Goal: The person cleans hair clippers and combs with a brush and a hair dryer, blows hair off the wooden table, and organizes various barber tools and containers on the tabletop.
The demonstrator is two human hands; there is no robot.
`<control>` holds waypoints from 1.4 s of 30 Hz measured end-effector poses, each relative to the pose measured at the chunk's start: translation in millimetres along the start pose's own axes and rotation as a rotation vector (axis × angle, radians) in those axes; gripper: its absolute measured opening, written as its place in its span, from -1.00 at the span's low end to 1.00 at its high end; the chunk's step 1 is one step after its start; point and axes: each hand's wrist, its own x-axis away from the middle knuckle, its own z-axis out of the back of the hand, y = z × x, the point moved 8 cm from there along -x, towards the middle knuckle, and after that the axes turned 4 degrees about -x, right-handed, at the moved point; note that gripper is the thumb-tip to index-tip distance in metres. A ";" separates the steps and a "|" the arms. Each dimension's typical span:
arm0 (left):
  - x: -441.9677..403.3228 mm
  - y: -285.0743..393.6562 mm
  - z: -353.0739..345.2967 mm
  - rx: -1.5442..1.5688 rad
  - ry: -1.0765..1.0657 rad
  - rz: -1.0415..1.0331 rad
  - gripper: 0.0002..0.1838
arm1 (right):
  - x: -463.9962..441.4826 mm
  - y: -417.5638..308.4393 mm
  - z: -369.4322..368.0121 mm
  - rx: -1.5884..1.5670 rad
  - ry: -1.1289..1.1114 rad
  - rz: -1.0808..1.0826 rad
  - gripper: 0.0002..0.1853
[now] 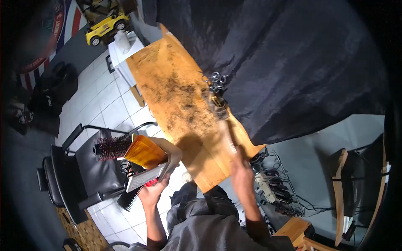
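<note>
My left hand (153,190) is closed around a bundle of hairdressing tools. Sticking out of it are a round hairbrush (112,147), an orange translucent piece (145,152), a grey comb (144,177), a dark wide-toothed comb (129,199) and small scissors (124,166). Over the wooden table's right edge, my right hand (242,173) grips the pale handle of a brush (226,133), blurred by motion; its far end is hard to make out. Dark hair clippings (178,100) lie scattered across the wooden table (201,167). Several metal scissors (216,80) rest near its far right edge.
A dark cloth (293,67) hangs along the table's right side. A black armchair (100,163) stands at left, a white cabinet (125,52) beyond the table. At lower right are a rack of tools (276,188) with cables and a wooden-framed piece (341,196).
</note>
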 end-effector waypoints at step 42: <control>77.8 9.8 50.5 -0.121 0.095 -0.017 -0.49 | 64.0 6.1 -6.3 -0.545 -0.286 -0.172 -0.45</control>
